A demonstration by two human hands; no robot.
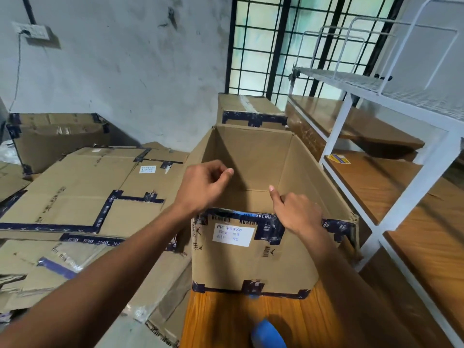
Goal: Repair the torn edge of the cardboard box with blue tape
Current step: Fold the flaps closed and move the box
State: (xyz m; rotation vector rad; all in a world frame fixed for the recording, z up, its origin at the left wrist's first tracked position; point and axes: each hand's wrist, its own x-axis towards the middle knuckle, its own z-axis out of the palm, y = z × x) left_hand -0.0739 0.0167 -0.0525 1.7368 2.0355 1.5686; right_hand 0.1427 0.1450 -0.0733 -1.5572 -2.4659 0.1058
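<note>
An open cardboard box (251, 262) stands on a wooden table top, with dark printed tape on its corners and a white label on its near wall. A short strip of blue tape (242, 213) lies along the near top rim. My right hand (298, 212) grips that rim to the right of the strip, fingers curled down over the outer face and thumb raised on the inner side. My left hand (203, 187) hovers above the box's left side with curled fingers, thumb and forefinger tips together, nothing visible between them. A blue tape roll (267, 334) lies on the table near me.
Flattened and stacked cardboard boxes (82, 187) fill the floor to the left. Another taped box (251, 109) stands behind the open one. A white metal rack with wooden shelves (376, 177) runs close along the right. The wooden table (226, 320) shows below the box.
</note>
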